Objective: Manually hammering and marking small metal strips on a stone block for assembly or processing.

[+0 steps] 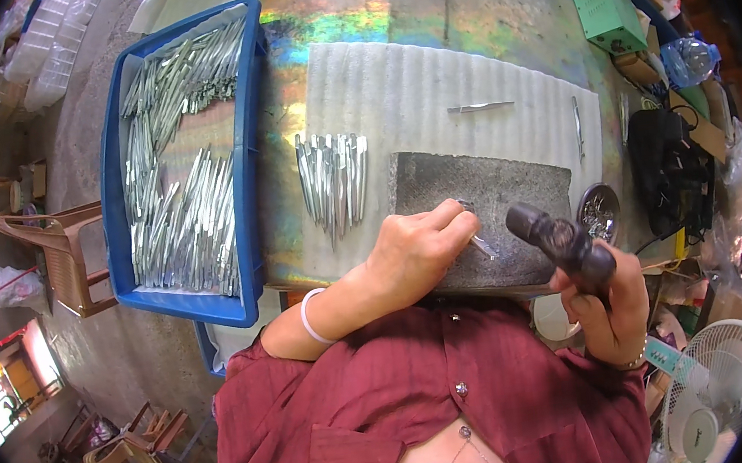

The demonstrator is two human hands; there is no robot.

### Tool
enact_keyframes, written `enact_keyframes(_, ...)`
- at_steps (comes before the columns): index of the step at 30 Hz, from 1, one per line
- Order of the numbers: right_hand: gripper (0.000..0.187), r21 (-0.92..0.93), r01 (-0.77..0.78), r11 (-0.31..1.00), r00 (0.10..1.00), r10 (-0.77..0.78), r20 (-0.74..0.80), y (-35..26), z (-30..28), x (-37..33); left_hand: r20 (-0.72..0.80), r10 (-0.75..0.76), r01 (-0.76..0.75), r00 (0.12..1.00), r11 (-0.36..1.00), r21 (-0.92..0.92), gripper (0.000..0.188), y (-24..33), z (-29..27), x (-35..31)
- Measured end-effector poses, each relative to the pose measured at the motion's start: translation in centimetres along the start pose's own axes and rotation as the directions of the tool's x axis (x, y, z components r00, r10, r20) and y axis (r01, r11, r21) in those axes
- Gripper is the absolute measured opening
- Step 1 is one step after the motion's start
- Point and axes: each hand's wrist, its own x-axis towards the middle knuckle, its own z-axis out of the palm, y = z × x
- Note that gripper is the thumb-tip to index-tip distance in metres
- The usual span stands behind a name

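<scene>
My left hand (420, 252) pinches a slim silver metal piece, seemingly tweezers (484, 248), over a dark grey stone block (497, 180). Only its bright end shows past the fingers. In my right hand (616, 305) is a hammer (562, 238), its dark head raised above the block's right side. The handle is mostly hidden behind the head and fingers. Left of the block, a row of similar slim metal pieces (334, 177) lies on a white foam sheet (410, 83). Single pieces lie farther off, one behind the block (480, 108) and one near the sheet's right edge (578, 128).
A blue tray (256, 153) full of slim metal pieces stands at the left. Beside the block's right edge sits a small dark round dish (599, 207) of tiny metal parts. Farther right are a green box (606, 10), a plastic bottle (690, 62) and a fan (712, 394).
</scene>
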Motion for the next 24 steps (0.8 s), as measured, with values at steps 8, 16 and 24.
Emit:
enact_keyframes(8, 0.033, -0.374, 0.214, 0.902, 0.977, -0.201, 0.074, -1.8, -0.6, -0.1, 0.007, -0.006, 0.006, 1.0, 0.998, -0.066, 0.015, -0.3, 0.2, -0.1)
enact_keyframes(16, 0.023, -0.638, -0.097, 0.764, 0.982, -0.03, -0.185, -5.0, 0.7, -3.8, 0.002, -0.006, 0.006, 1.0, 0.995, -0.095, 0.015, -0.4, 0.5, -0.3)
enact_keyframes(24, 0.041, -0.673, 0.169, 0.72, 0.986, -0.118, 0.12, -5.2, -0.9, -0.9, 0.021, 0.007, -0.005, 1.0, 0.996, -0.092, 0.014, -0.3, 0.4, 0.3)
